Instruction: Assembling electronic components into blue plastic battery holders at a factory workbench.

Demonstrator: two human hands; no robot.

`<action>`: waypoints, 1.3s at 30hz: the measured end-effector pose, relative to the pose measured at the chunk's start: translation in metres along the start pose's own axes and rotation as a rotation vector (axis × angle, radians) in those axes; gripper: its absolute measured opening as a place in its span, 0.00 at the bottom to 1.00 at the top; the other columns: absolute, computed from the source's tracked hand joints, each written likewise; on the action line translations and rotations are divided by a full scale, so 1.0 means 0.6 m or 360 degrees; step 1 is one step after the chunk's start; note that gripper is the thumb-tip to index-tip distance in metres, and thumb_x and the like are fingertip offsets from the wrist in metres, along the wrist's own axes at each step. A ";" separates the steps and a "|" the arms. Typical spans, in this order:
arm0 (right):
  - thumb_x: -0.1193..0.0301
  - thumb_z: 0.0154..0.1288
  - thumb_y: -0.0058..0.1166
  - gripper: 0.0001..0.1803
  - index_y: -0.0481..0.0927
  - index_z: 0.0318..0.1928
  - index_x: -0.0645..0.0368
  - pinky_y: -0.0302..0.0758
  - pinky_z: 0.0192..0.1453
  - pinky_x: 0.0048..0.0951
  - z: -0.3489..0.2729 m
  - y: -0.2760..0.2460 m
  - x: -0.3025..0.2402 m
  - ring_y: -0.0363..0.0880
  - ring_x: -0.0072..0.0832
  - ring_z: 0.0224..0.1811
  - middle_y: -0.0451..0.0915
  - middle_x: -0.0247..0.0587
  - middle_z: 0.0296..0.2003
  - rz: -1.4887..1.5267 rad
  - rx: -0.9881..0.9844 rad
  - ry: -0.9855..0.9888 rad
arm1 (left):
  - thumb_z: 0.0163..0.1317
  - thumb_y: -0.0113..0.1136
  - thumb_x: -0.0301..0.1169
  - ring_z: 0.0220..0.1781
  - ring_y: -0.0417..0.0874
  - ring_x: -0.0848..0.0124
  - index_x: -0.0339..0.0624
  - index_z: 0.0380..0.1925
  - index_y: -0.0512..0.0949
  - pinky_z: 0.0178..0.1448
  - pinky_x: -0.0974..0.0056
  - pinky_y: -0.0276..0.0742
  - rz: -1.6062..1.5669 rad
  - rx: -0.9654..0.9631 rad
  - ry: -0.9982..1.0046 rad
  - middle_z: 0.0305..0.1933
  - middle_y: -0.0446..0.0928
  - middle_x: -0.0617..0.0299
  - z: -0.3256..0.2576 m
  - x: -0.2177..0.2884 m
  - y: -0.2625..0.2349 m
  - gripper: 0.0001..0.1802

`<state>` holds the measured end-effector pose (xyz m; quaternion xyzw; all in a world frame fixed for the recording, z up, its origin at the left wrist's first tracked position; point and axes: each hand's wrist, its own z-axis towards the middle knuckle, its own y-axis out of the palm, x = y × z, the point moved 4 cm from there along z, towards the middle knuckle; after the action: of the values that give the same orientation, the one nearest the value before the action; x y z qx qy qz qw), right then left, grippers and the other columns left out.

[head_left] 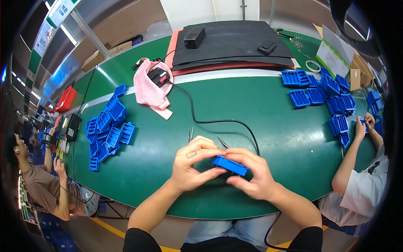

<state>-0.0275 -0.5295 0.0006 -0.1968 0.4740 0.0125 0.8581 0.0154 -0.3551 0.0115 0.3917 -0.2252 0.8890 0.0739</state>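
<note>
Between my two hands, above the green tabletop near its front edge, I hold a small blue plastic case (231,165) tilted on its side. My left hand (195,164) pinches its left end between thumb and fingers. The fingers of my right hand (254,174) rest along its top and right end, the thumb below. Thin dark bits stick out from the case's underside; what they are I cannot make out. Just beyond my hands lie metal tweezers (190,133) and a pointed metal tool tip (223,143), partly hidden by my fingers.
Blue slotted cases lie heaped at the left (107,126) and right (336,92). A black cable (201,122) curves across the green table (168,168) from a pink cloth bag (152,90). Black foam sheets (235,46) are stacked behind. Co-workers sit at both sides.
</note>
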 end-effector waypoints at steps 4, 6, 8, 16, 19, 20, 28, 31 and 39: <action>0.74 0.56 0.66 0.16 0.80 0.44 0.65 0.78 0.49 0.35 0.001 -0.010 0.016 0.82 0.42 0.44 0.82 0.48 0.43 -0.0037 0.0160 0.0053 | 0.44 0.75 0.24 0.37 0.82 0.63 0.37 0.42 0.83 0.40 0.64 0.77 0.0343 0.0026 0.0089 0.37 0.81 0.56 0.001 0.008 0.002 0.22; 0.74 0.56 0.65 0.14 0.80 0.43 0.65 0.78 0.46 0.34 0.001 -0.009 0.018 0.82 0.42 0.41 0.83 0.49 0.41 -0.0070 0.0206 0.0051 | 0.44 0.75 0.24 0.37 0.83 0.63 0.37 0.43 0.82 0.40 0.64 0.79 0.0419 0.0052 0.0112 0.38 0.82 0.56 0.000 0.007 0.004 0.22; 0.75 0.56 0.65 0.15 0.81 0.45 0.64 0.78 0.45 0.34 0.000 -0.009 0.019 0.82 0.41 0.42 0.82 0.49 0.42 -0.0100 0.0209 0.0071 | 0.45 0.74 0.23 0.36 0.84 0.63 0.36 0.43 0.81 0.40 0.64 0.80 0.0501 0.0079 0.0138 0.38 0.83 0.55 -0.003 0.008 0.007 0.22; 0.77 0.52 0.67 0.20 0.82 0.48 0.60 0.77 0.44 0.32 0.001 -0.006 0.008 0.78 0.38 0.42 0.80 0.44 0.45 0.0026 0.0303 0.0021 | 0.51 0.68 0.17 0.46 0.87 0.57 0.32 0.43 0.74 0.50 0.63 0.84 0.0395 0.0157 0.0138 0.44 0.83 0.42 -0.022 0.013 0.019 0.18; 0.78 0.48 0.69 0.21 0.83 0.46 0.59 0.77 0.44 0.32 0.002 -0.009 0.003 0.78 0.38 0.42 0.79 0.42 0.45 -0.0046 0.0348 -0.0093 | 0.49 0.71 0.18 0.47 0.87 0.56 0.34 0.42 0.76 0.49 0.63 0.84 0.0265 0.0264 0.0135 0.47 0.83 0.45 -0.023 0.013 0.026 0.19; 0.78 0.47 0.69 0.21 0.83 0.46 0.58 0.77 0.44 0.32 0.000 -0.009 -0.002 0.78 0.38 0.43 0.79 0.42 0.45 -0.0156 0.0375 -0.0187 | 0.49 0.71 0.18 0.47 0.87 0.56 0.34 0.42 0.76 0.49 0.63 0.84 0.0255 0.0248 0.0142 0.47 0.83 0.45 -0.023 0.013 0.027 0.19; 0.78 0.41 0.68 0.24 0.83 0.45 0.55 0.78 0.44 0.35 -0.012 -0.006 -0.011 0.78 0.38 0.43 0.79 0.38 0.44 -0.0475 0.0409 -0.0449 | 0.49 0.65 0.12 0.51 0.85 0.56 0.29 0.47 0.76 0.55 0.61 0.84 -0.0300 0.0277 -0.0110 0.48 0.81 0.42 -0.029 0.011 0.044 0.22; 0.78 0.39 0.68 0.26 0.83 0.45 0.56 0.78 0.45 0.35 -0.011 -0.009 -0.017 0.78 0.38 0.43 0.79 0.38 0.44 -0.0528 0.0422 -0.0506 | 0.50 0.64 0.12 0.51 0.85 0.56 0.28 0.45 0.77 0.53 0.61 0.84 -0.0184 0.0237 -0.0098 0.48 0.81 0.42 -0.026 0.013 0.037 0.20; 0.81 0.49 0.69 0.14 0.84 0.39 0.62 0.78 0.46 0.32 -0.004 -0.004 0.006 0.81 0.36 0.43 0.81 0.43 0.42 -0.0025 0.0401 -0.0077 | 0.50 0.66 0.15 0.48 0.85 0.58 0.26 0.45 0.79 0.50 0.62 0.84 0.0037 0.0213 -0.0130 0.46 0.82 0.43 -0.028 0.006 0.042 0.18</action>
<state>-0.0269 -0.5334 -0.0024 -0.0908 0.4495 -0.0491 0.8873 -0.0060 -0.3696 -0.0041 0.4292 -0.1728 0.8861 0.0279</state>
